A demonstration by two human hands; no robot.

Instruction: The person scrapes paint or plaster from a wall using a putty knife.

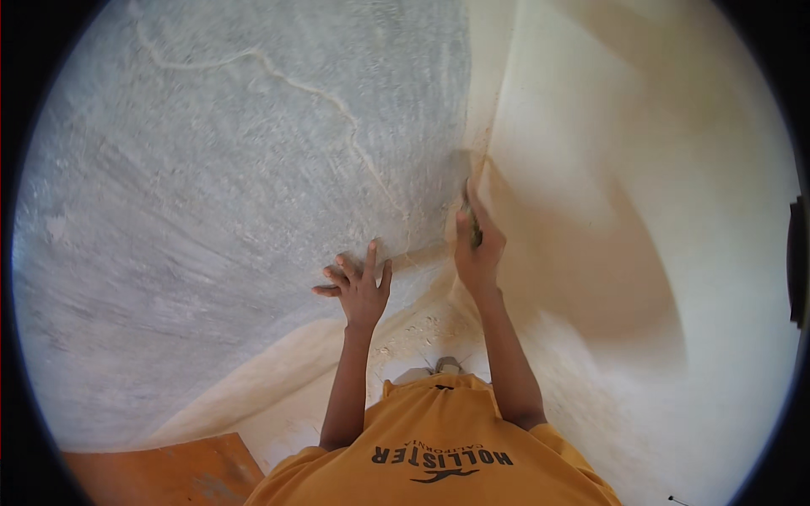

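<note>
My left hand (361, 291) lies with its fingers spread against the rough grey wall (253, 169) and holds nothing. Higher up and to the right, my right hand (478, 253) is closed around a small dark tool (477, 232), at the corner where the grey wall meets the cream wall (591, 152). Most of the tool is covered by the fingers, so its kind does not show. A pale, winding crack-like line (350, 126) runs down the grey surface toward the space between my hands.
Below my hands, crumbs of debris (430, 325) lie on the light floor near my shoes (447, 364). An orange-brown panel (169, 472) stands at the lower left. A dark object (796, 261) sits at the far right edge. My shadow falls on the cream wall.
</note>
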